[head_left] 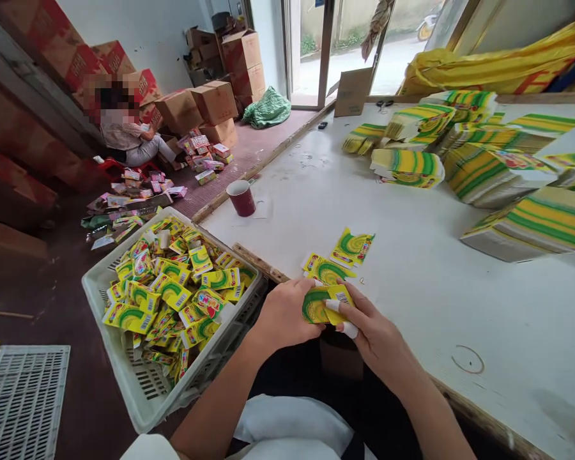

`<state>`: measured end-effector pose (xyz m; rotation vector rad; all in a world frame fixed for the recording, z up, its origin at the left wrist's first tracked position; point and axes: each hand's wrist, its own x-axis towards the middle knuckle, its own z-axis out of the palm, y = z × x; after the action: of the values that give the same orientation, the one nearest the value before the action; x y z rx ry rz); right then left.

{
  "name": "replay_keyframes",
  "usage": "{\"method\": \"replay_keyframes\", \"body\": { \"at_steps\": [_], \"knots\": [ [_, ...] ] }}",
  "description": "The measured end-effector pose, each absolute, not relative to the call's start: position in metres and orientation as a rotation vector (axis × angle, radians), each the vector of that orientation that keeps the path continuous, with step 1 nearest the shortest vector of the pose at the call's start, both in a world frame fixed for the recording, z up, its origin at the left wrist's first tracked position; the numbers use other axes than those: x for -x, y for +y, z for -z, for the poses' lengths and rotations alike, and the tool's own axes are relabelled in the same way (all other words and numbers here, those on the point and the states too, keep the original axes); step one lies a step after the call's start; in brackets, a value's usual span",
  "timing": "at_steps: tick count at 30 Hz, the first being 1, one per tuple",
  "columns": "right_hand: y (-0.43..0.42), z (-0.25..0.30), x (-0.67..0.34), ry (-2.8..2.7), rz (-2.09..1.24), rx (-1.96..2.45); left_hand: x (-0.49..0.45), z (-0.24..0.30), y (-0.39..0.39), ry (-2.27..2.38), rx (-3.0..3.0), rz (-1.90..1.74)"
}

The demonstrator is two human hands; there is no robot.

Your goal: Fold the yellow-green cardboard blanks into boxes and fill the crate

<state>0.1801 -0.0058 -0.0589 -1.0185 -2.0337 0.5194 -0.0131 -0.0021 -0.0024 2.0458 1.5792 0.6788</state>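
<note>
My left hand and my right hand both grip one small yellow-and-green printed carton just at the near edge of the white table. Fingers of both hands are curled round it, and white tape wraps two right fingertips. Two flat carton blanks of the same print lie on the table just beyond my hands. To my left a white plastic crate holds several folded yellow-and-green cartons.
Stacks of flat yellow-and-green blanks cover the table's far right. A dark red cup stands at the table's left edge. A person sits on the floor among cardboard boxes and small packs. Another white crate lies lower left.
</note>
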Motion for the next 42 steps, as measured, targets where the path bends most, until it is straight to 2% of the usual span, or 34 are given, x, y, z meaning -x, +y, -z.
{"method": "replay_keyframes", "body": {
  "at_steps": [4,8,11,13,15,19,26,31,37,42],
  "knots": [
    [-0.002,0.051,-0.184,-2.04,-0.623,0.963,0.012,0.001,-0.001,1.551,-2.099,-0.644],
    [-0.002,0.057,-0.165,-1.727,-0.74,1.051,0.005,0.002,-0.002,1.545,-1.949,-0.822],
    [0.005,0.063,-0.16,-1.571,-0.87,1.077,0.015,0.002,0.003,1.353,-1.441,-1.356],
    [0.015,0.067,-0.164,-1.581,-0.763,1.233,0.031,0.0,0.012,1.197,-0.908,-1.881],
    [0.024,0.071,-0.169,-1.675,-0.558,1.446,0.046,-0.003,0.022,1.067,-0.396,-2.164],
    [0.034,0.079,-0.168,-1.868,-0.351,1.616,0.054,0.002,0.03,1.085,-0.052,-1.98],
    [0.03,0.08,-0.162,-1.792,-0.375,1.633,0.016,0.021,0.018,1.083,-0.257,-1.764],
    [0.026,0.077,-0.172,-1.463,-0.617,1.607,-0.004,0.027,0.008,0.998,-0.448,-1.678],
    [-0.002,0.048,-0.156,-1.514,-1.129,1.04,-0.027,0.014,0.003,0.689,-0.598,-1.625],
    [-0.019,0.041,-0.129,-1.458,-1.26,0.864,-0.033,0.007,0.007,0.71,-0.475,-1.824]
  ]
}}
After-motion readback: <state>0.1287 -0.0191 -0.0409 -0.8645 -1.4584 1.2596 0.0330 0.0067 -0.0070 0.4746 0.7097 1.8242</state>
